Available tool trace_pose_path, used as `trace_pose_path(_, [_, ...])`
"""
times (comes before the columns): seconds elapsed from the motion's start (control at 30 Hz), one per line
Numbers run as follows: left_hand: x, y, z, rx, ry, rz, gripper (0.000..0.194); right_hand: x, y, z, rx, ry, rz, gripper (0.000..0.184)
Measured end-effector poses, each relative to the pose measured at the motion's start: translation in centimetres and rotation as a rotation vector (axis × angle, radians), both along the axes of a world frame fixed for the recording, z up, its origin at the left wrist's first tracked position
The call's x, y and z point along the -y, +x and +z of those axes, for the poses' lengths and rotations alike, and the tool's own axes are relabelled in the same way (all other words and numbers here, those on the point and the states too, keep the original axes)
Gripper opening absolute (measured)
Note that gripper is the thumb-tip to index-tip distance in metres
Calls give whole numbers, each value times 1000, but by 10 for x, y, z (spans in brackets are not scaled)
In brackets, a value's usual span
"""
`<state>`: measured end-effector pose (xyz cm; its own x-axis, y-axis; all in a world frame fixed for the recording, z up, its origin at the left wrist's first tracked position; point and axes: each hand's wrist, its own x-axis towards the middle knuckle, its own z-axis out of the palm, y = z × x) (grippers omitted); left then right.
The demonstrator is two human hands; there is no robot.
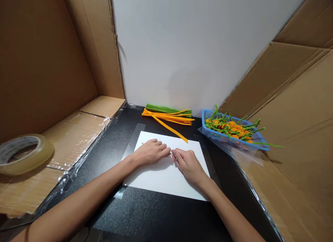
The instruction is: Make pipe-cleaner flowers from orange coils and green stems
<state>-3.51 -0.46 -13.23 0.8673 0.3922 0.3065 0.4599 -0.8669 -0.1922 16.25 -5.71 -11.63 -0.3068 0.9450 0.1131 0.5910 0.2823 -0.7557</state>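
Both hands are over a white sheet of paper [163,181] on the black table. My left hand [151,152] is closed, palm down, around a thin pale stick [171,154]; one end pokes out past the hand's left side. Beside it, my right hand [188,164] pinches the same stick near its right end, fingertips almost touching my left hand. The fingers hide most of the stick. Just beyond the paper lie orange pipe cleaners [171,119], one slanting onto the sheet's far edge, with green pipe cleaners [169,110] behind them.
A blue plastic basket [210,132] at the back right holds several orange and green pipe-cleaner pieces, some stems jutting over its rim. A large roll of clear tape [43,155] rests on cardboard at left. Cardboard walls [299,106] flank the table, with a white panel [166,44] behind.
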Motion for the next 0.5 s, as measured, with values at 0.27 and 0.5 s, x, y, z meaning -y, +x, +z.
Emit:
trace_pose_path(0.27, [-36, -56, 9, 64, -113, 348, 25, -26, 69, 10, 159, 12, -241, 52])
trace_pose_path(0.5, [-31, -47, 3, 166, -241, 338, 16, -27, 72, 2, 442, 112, -269, 38])
